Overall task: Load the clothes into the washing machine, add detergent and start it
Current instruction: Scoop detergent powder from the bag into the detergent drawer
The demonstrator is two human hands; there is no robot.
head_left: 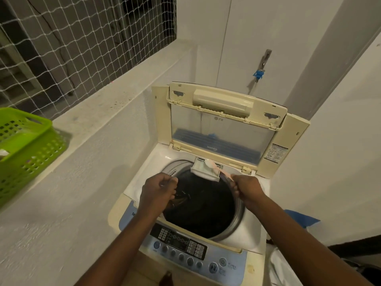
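A top-loading washing machine (132,215) stands with its lid (222,120) raised. Dark clothes (204,209) fill the drum. At the drum's far rim the small detergent drawer (203,169) is pulled out. My right hand (247,189) grips the handle of a pale spoon (212,163), whose bowl lies over the drawer. My left hand (157,191) hovers over the drum's left rim with curled fingers, pinching something small that I cannot make out. The control panel (185,246) with buttons faces me at the front.
A green plastic basket (26,149) sits on the concrete ledge (99,112) to the left, below a netted window. A tap with a blue fitting (259,74) is on the wall behind the machine. Blue and white items (301,219) lie to the machine's right.
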